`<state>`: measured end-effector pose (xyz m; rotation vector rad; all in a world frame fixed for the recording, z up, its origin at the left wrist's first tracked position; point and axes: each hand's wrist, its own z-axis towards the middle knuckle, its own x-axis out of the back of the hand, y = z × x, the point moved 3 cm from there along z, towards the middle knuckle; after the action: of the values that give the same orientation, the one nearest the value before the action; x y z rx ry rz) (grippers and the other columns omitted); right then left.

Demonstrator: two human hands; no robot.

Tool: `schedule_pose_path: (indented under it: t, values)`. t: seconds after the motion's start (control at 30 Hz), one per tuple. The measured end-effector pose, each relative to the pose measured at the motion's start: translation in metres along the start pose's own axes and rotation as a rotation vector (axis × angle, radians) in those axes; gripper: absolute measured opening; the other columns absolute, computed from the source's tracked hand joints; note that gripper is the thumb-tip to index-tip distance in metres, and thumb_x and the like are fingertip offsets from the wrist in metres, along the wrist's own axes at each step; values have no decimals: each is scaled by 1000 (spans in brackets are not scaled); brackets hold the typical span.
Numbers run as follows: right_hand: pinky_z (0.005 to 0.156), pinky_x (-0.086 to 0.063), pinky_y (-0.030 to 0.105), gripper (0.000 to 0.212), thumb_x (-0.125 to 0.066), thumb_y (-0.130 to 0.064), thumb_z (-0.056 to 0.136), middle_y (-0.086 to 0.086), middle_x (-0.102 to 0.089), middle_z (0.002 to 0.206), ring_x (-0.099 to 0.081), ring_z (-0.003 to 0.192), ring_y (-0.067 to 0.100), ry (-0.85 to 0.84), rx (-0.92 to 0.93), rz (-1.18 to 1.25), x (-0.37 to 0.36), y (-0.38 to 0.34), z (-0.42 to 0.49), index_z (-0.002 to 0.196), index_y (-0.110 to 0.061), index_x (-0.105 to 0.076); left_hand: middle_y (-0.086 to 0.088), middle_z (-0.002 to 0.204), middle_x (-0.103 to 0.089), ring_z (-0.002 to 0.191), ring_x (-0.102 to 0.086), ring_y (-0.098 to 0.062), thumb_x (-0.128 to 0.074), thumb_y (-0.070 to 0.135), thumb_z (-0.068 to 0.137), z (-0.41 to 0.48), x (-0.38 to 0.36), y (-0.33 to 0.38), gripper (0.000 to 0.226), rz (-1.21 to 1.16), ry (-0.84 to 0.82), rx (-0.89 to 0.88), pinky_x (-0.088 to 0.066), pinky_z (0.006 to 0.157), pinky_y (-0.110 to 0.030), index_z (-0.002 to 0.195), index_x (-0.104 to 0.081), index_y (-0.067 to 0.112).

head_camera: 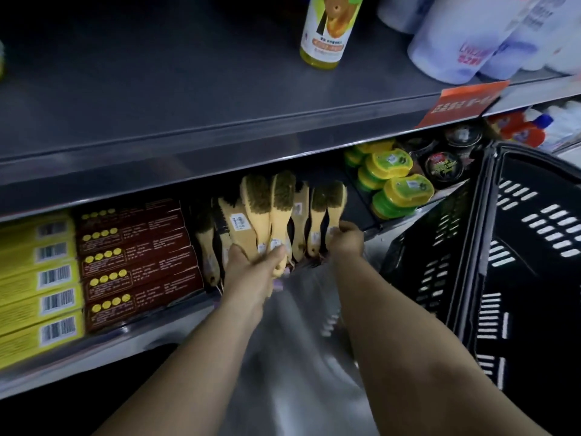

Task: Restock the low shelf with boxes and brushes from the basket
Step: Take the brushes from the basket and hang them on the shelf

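Several wooden brushes (283,202) with dark bristles lie in a row on the low shelf (103,347), handles toward me. My left hand (251,265) grips the handles of two or three brushes in the middle of the row. My right hand (345,239) holds the handle ends of the brushes at the right of the row. Dark red boxes (138,256) and yellow boxes (41,278) are stacked on the same shelf to the left. The black basket (490,247) stands tilted at the right; its inside looks dark and I see no items in it.
Green-and-yellow tins (390,184) and black round tins (443,166) fill the shelf right of the brushes. The upper shelf (188,99) carries a yellow bottle (327,29) and white bottles (471,36). An orange price tag (456,105) hangs from its edge.
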<state>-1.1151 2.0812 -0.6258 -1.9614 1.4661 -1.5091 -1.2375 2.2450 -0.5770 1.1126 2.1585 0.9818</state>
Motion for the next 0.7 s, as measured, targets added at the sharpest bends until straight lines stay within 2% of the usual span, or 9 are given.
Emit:
schedule_pose_path:
  t: [0.07,0.13,0.23,0.33,0.43,0.5,0.57,0.63,0.7]
  values:
    - [62,-43,14,27,-50,-10,91,15,-63,116,-61,94,24,-47,28,-118,-2,-1,12,116,-6,-61,3,89,-66,53,-67,-5,-72,15,80,5,-1,0,27,-10,-18,-13,-53,42,-28,89,-50,28]
    - [73,-43,22,28,-52,-9,90,14,-62,117,-59,107,29,-66,52,-177,-4,-3,21,116,-7,-60,2,87,-66,50,-67,-8,-73,15,79,9,-2,-1,28,-18,-28,-12,-52,41,-26,87,-50,27]
    - [90,-45,35,21,-54,-6,89,17,-62,112,-56,110,35,-64,89,-208,-4,-4,29,108,-5,-61,-2,88,-68,61,-71,-20,-75,17,78,14,-4,-6,29,-14,-49,14,-57,58,-43,90,-50,26]
    - [86,-44,31,24,-57,-8,87,18,-60,116,-57,106,34,-71,82,-253,0,-2,35,110,-2,-60,-3,96,-69,79,-71,-27,-76,20,76,17,-6,-10,32,0,-51,8,-57,60,-42,92,-51,29]
    - [83,-45,32,25,-52,-14,90,15,-60,114,-58,100,32,46,170,-243,10,-17,16,112,-6,-60,2,94,-69,73,-71,-16,-77,20,75,18,-8,-11,32,-12,-47,9,-57,54,-32,93,-52,29]
    - [71,-46,28,24,-52,-26,93,7,-67,93,-62,87,25,-88,179,-51,8,-25,-14,101,-10,-67,4,91,-69,62,-69,-5,-77,18,75,17,-11,-12,33,-27,-37,9,-54,50,-26,96,-53,28]
    - [65,-50,24,28,-54,-36,91,-1,-69,78,-65,75,17,-378,99,82,-1,-27,-53,84,-15,-70,4,92,-69,63,-68,-6,-77,18,75,16,-15,-13,35,-24,-36,-2,-54,54,-27,99,-54,28]
    - [62,-51,23,23,-58,-24,90,2,-66,67,-62,69,20,-544,80,231,-7,-25,-81,72,-11,-63,6,89,-68,73,-67,-9,-75,17,76,14,-19,-14,33,19,-32,-23,-55,58,-29,94,-52,34]
    - [70,-52,33,16,-56,-12,91,10,-63,72,-60,73,25,-555,49,383,-7,-20,-88,76,-8,-61,6,88,-67,77,-67,-16,-72,18,79,11,-23,-14,31,58,-46,-40,-56,59,-33,96,-51,35]
